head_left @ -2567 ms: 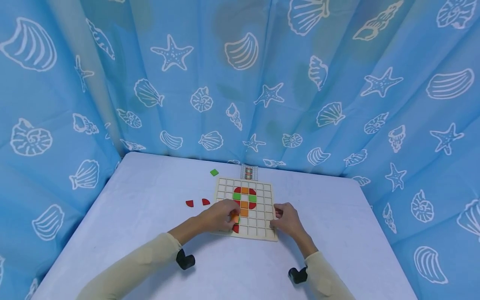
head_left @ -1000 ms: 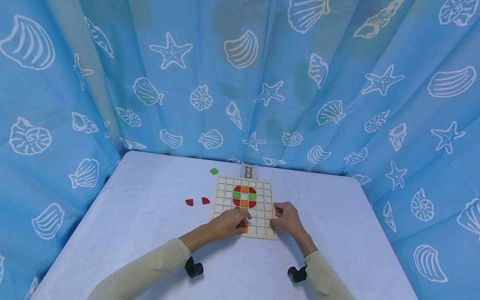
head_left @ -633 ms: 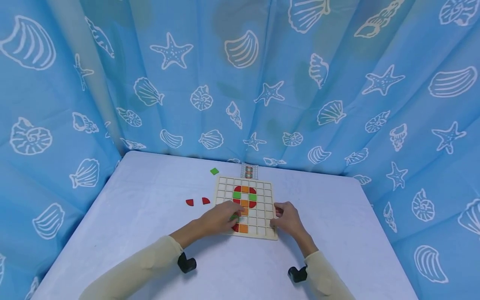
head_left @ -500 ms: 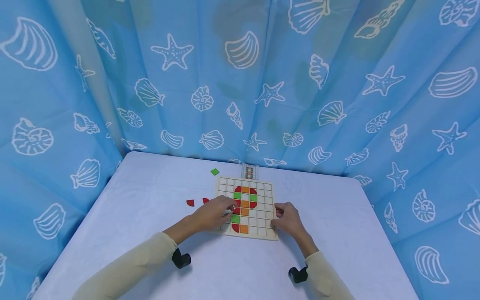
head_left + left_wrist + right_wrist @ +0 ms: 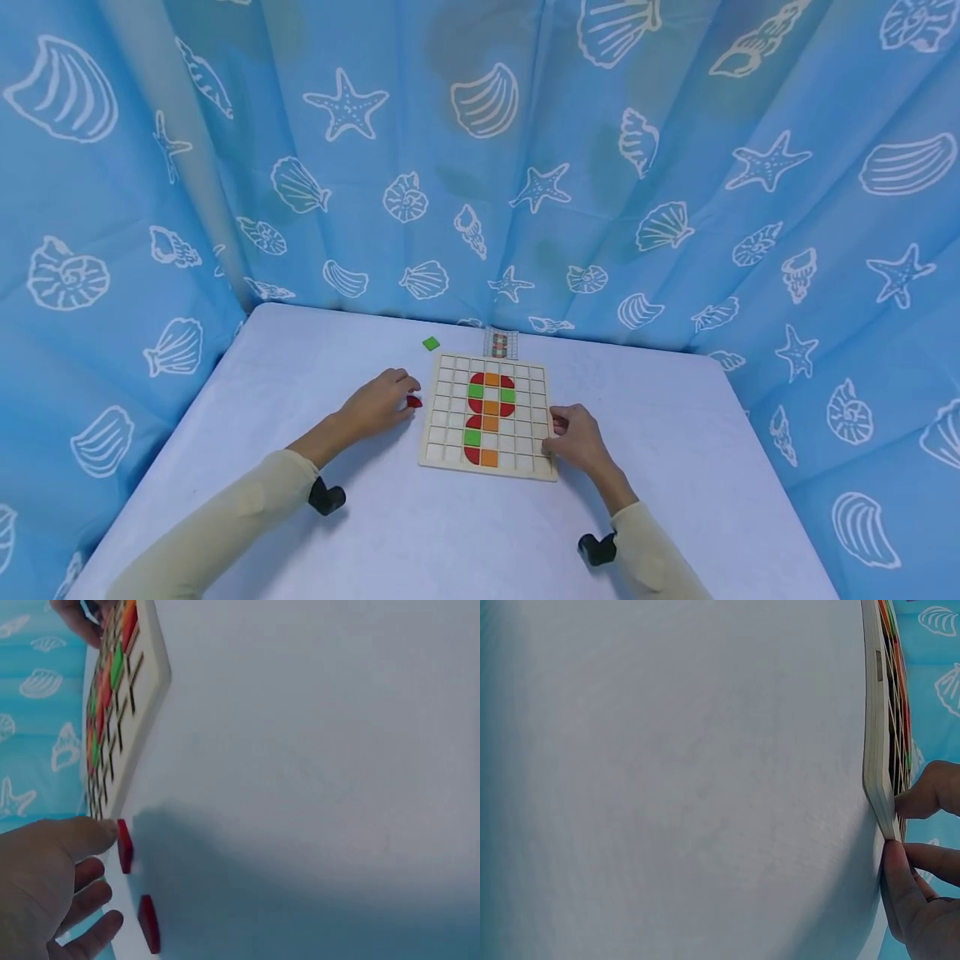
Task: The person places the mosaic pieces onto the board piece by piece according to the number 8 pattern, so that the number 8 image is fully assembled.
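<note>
My left hand (image 5: 377,403) is over the cloth left of the wooden grid board (image 5: 444,457), its fingers loosely bent. Its thumb tip is right at a red quarter-circle tile (image 5: 124,846) lying on the cloth. A second red tile (image 5: 148,924) lies below the fingers in the left wrist view; in the head view the hand hides it. With thumb and fingers, my right hand (image 5: 577,435) grips the right edge of the board. Set in the board's squares are red rounded tiles, orange square tiles (image 5: 490,457) and green square tiles (image 5: 472,437).
A loose green tile (image 5: 431,343) lies beyond the board's far left corner. Behind the board is a small pattern card (image 5: 500,343) with a printed coloured grid. White cloth (image 5: 322,342) covers the table, and a blue shell-print curtain (image 5: 420,100) hangs around it.
My left hand placed an orange tile at the board's near edge, touched the green tile beside it, then moved left off the board to the red tiles. My right hand stayed at the board's edge.
</note>
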The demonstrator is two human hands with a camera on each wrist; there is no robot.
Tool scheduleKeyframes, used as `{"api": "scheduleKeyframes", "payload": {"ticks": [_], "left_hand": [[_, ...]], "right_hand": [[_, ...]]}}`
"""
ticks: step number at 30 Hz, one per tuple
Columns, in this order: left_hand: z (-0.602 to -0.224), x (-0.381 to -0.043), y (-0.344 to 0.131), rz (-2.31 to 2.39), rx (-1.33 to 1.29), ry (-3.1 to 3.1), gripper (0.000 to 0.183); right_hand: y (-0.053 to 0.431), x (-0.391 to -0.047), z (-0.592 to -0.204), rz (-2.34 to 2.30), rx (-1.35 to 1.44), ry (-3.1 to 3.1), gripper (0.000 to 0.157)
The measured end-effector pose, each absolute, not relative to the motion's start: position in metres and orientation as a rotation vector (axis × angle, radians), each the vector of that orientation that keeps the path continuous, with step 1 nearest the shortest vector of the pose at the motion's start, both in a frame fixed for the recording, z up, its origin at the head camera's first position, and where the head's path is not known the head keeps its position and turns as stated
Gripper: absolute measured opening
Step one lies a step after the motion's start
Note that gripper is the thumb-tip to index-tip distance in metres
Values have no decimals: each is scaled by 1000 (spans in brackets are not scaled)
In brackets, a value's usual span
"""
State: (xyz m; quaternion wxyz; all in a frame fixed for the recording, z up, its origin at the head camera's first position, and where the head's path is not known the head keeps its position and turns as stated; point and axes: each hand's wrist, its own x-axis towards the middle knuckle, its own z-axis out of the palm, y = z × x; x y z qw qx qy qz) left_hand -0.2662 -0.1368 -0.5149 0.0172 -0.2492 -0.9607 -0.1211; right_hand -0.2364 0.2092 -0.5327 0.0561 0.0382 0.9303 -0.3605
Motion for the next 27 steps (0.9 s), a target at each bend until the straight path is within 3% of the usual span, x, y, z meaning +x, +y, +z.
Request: {"api": "scheduleKeyframes", "payload": {"ticks": [13, 19, 27], "left_hand": [[-531, -283, -131, -545, -737, -3056, 39], [-526, -284, -135, -587, -788, -3042, 45], [-530, -283, -132, -563, -652, -3080, 53]], "right_hand": [[210, -238, -534, -1078, 122, 2839, 68], [208, -237, -534, -1079, 135, 2838, 67], [208, -237, -535, -1067, 128, 2853, 65]]}}
